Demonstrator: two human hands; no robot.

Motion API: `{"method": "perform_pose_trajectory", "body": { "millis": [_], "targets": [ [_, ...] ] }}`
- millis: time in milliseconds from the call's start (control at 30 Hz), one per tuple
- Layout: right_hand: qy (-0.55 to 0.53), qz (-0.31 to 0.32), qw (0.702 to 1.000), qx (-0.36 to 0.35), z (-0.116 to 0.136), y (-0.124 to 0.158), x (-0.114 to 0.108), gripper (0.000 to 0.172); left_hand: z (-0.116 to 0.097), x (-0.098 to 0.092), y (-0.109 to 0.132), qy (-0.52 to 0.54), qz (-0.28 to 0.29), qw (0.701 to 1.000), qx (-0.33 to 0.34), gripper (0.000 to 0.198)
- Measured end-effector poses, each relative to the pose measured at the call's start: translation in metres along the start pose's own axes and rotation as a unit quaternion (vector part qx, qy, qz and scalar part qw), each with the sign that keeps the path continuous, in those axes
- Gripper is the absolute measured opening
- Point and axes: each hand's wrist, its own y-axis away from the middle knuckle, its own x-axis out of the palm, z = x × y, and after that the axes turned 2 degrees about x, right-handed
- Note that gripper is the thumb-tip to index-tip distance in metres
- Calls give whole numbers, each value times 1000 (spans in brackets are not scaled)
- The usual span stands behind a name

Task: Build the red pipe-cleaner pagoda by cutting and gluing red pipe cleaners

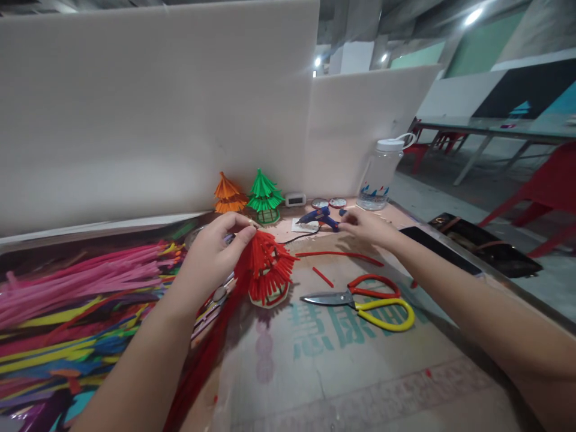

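Note:
My left hand (220,249) is closed in a pinch at the top of a small red tiered tower (270,270), made of fuzzy pipe cleaners on a pale flat base. Long red strands trail below that hand toward the table's front. My right hand (362,226) is at the handle end of a blue glue gun (320,217), fingers curled and fingertips at the grip. The gun's nozzle points left over a small white card. Scissors (360,300) with one red and one yellow handle lie open on the mat. Nearby are a long red pipe cleaner (339,255) and a short red piece (323,276).
Behind stand an orange tower (228,193) and a green tower (265,198), beside a small white display device (296,200). A clear bottle (380,174) stands back right, near a dark phone (438,249). Coloured pipe cleaners (90,288) cover the left. A white partition (157,108) rises behind.

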Motion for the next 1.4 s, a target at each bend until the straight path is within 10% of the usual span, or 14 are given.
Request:
{"method": "perform_pose_trajectory", "body": {
  "millis": [167,500,867,1400],
  "targets": [
    [77,154,984,-40,41,66,23,29,-4,0,0,-2,-9,1000,7,20],
    [77,102,992,-24,53,72,41,18,-7,3,1,1,-21,1000,20,18],
    [-370,39,927,-45,127,77,21,40,-12,9,2,7,-30,999,23,15],
    [-136,6,973,-184,132,82,56,31,-8,9,2,-1,-37,998,46,13]
  ]
}}
